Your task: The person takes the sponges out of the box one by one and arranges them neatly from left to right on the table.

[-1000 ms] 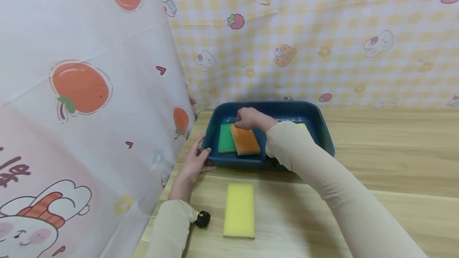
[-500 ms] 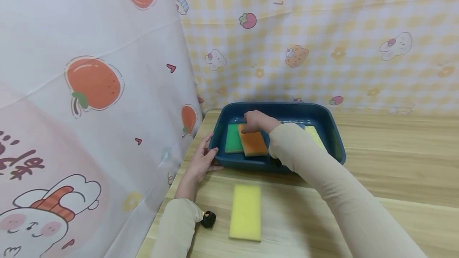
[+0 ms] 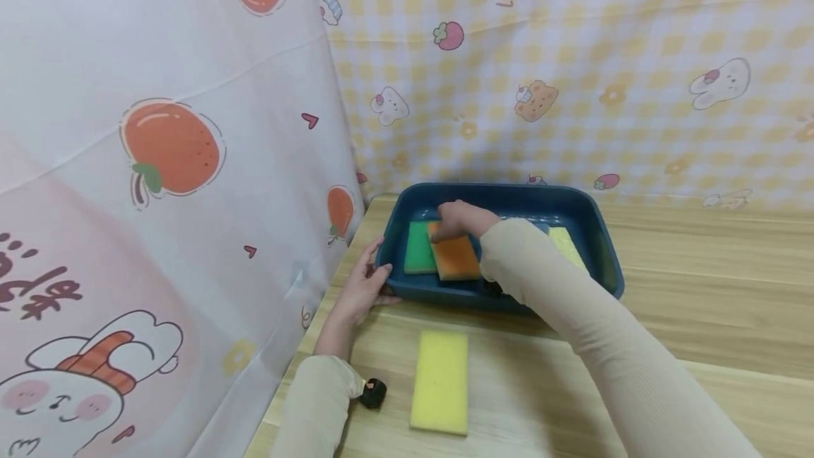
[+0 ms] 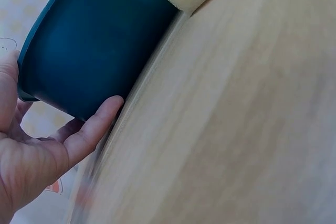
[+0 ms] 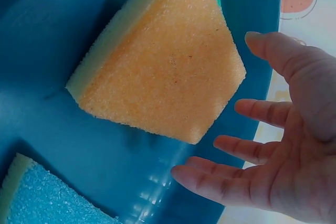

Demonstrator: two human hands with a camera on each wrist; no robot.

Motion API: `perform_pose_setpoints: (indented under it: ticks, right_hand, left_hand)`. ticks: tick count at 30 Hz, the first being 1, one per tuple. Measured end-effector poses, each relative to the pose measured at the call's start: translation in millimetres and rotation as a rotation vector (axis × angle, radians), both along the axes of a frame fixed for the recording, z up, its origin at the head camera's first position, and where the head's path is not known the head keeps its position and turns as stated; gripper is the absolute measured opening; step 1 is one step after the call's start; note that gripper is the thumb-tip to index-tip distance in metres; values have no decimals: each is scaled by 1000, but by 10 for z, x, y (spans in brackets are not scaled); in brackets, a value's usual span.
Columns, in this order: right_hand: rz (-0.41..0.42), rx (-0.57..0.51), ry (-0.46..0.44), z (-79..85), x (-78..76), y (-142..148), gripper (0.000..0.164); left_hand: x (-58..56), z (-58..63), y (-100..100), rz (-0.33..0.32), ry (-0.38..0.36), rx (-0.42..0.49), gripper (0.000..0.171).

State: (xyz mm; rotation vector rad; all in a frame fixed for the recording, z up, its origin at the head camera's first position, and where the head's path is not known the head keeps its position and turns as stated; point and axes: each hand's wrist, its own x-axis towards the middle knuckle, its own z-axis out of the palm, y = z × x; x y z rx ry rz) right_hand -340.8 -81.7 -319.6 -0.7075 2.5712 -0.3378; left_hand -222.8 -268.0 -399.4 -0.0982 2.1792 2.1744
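Observation:
At the near left corner of a dark blue plastic tub (image 3: 432, 291), my left hand (image 3: 361, 294) holds on, thumb at the rim and fingers along the outer wall. The left wrist view shows the little finger low on the wall, near the tabletop. Over the tub's left half reaches my right hand (image 3: 467, 219). Its fingers are spread and bent slightly beside an orange sponge (image 5: 163, 72), with a gap showing in the right wrist view. That sponge overlaps a green sponge (image 3: 420, 249). A blue sponge (image 5: 47, 198) also lies in the tub.
Another yellow sponge (image 3: 566, 246) lies at the tub's right side, partly behind the right sleeve (image 3: 572, 302). Flat on the wooden table (image 3: 534, 387) in front is a yellow sponge (image 3: 440, 382). Printed cloth (image 3: 572, 55) hangs behind and on the left.
The head view has swung left, so everything sits farther right in it. My right hand has shifted slightly nearer over the orange sponge. The left hand stays at the tub's corner.

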Motion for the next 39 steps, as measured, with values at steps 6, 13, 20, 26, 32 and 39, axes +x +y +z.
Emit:
perform_pose_setpoints:
  ticks: [6,13,20,26,32,39]
  right_hand:
    - [18,8,-15,-11,-5,19,66]
    - [6,8,-40,-25,17,24,67]
    - [-44,-9,-94,-46,16,10,60]
    - [-55,-2,-86,-40,19,37,58]
    - [-93,33,-20,-18,10,61,60]
    - [-131,-2,-29,4,26,29,66]
  left_hand:
    - [11,6,18,-7,6,-3,55]
    - [34,28,39,-22,13,-9,55]
    - [30,17,44,-23,16,-9,54]
    - [17,4,48,-29,17,-14,55]
    - [0,5,56,-24,19,-14,55]
    - [-12,-1,18,-1,7,-11,55]
